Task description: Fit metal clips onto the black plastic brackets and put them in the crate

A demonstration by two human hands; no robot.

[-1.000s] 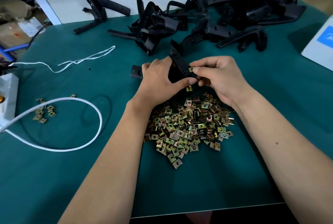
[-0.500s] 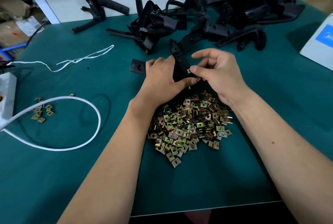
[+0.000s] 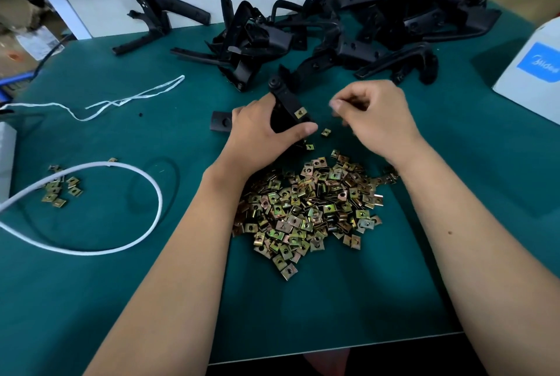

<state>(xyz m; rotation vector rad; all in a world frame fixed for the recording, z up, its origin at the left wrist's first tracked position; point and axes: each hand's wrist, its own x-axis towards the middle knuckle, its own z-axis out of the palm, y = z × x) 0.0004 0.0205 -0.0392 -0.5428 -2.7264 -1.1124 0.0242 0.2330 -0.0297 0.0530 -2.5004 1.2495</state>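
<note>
Bracket (image 3: 285, 109), black with one brass clip (image 3: 300, 112) fitted, gripped by left hand (image 3: 260, 130); right hand (image 3: 375, 115) curled, empty.

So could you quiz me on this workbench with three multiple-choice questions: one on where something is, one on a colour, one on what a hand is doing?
1. Where is the big pile of metal clips?
A. between the forearms
B. on the white box
C. on the floor

2. What colour is the table mat?
A. red
B. dark green
C. yellow

3. What is the left hand doing?
A. lying flat on the mat
B. gripping a black bracket
C. pulling the white cord

Answers: 1 A, the heap lies on the mat between both arms. 2 B, the mat is dark green throughout. 3 B, its fingers and thumb wrap round the bracket.
</note>
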